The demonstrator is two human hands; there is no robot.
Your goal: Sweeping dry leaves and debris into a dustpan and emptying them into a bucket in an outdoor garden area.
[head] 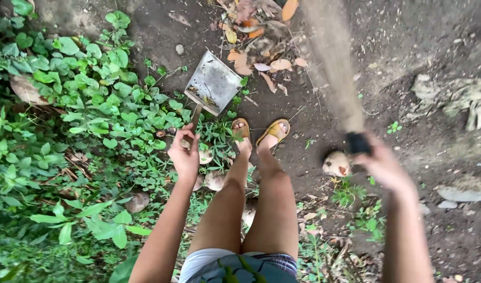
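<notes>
The left hand (184, 154) is closed around the handle of a metal dustpan (213, 82), whose pan rests on the dirt by the dry leaves (261, 57). The right hand (382, 165), blurred, is wrapped around a broom (335, 68) standing over the ground near the sandals (259, 131)

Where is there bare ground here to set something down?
Bare dirt lies open at upper right, between the blurred broom and the pale roots. Crowded: green plants on the left, dry leaves beyond the dustpan, stones near the feet.
</notes>
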